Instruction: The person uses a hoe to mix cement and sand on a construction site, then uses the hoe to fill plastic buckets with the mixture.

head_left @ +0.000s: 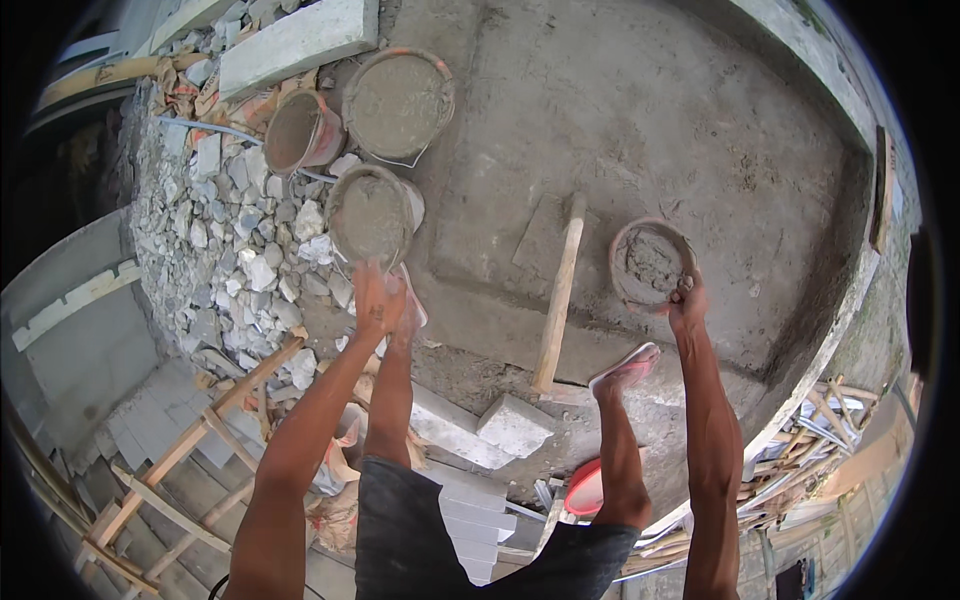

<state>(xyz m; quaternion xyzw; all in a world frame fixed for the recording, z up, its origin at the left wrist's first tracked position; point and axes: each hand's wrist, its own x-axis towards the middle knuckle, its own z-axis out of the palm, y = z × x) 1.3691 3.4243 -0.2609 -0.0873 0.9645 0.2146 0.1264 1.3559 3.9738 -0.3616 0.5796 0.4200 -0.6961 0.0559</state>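
Observation:
My right hand [688,305] is closed on the near right rim of a round bucket [617,283] that holds wet grey mortar [652,262]. To the left, my left hand [378,300] reaches to the near edge of another bucket [416,207], filled almost to the brim with smooth grey mortar [370,218]. The left fingers are blurred, and whether they grip the rim or handle cannot be made out. Behind that bucket stands a larger one [448,88], also full of mortar. A reddish bucket [322,135] beside it shows no mortar up to its rim.
Between my feet, a wooden pole [561,290] joins a flat board [540,230] on the wet cement floor [650,110]. Broken rubble [240,240] is heaped left. White blocks [515,425] and a red basin [585,488] lie nearer. A low wall [825,340] borders the right; timber framing [200,435] stands lower left.

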